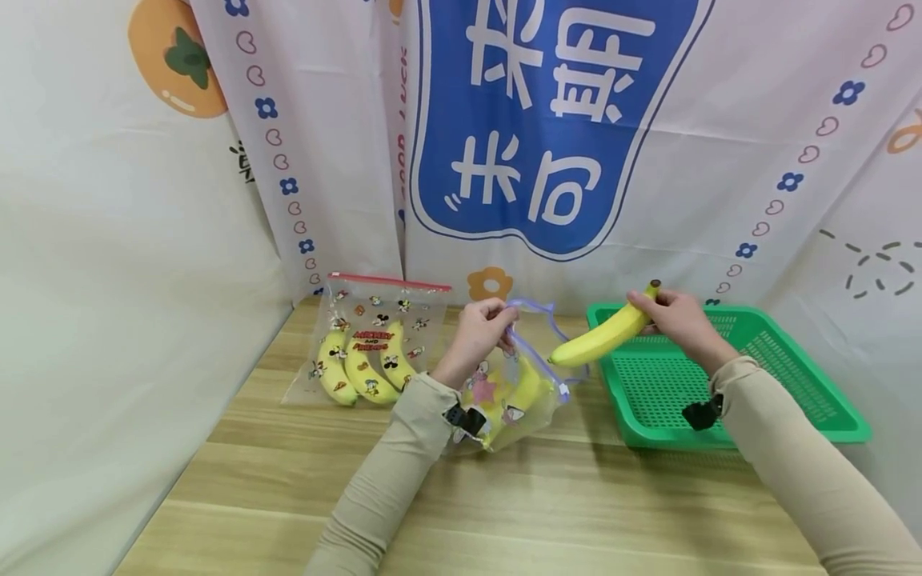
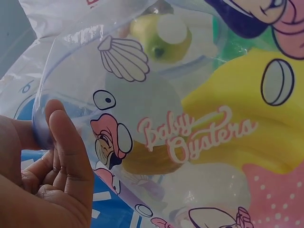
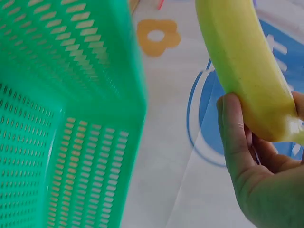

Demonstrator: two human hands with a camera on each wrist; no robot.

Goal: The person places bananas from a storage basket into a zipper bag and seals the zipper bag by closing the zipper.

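My left hand pinches the purple-edged rim of a clear printed zip bag, holding its mouth apart. Inside that bag is yellow fruit, seen through the film as a banana in the left wrist view. My right hand grips a single yellow banana near its stem end, in the air between the bag and a green basket. The banana's lower tip points at the bag's mouth. In the right wrist view, fingers and thumb close around the banana's end beside the basket wall.
At the left stands another clear zip bag with a red slider strip and several bananas inside. A wooden table lies under everything. A printed cloth hangs behind, and white cloth hangs at the left.
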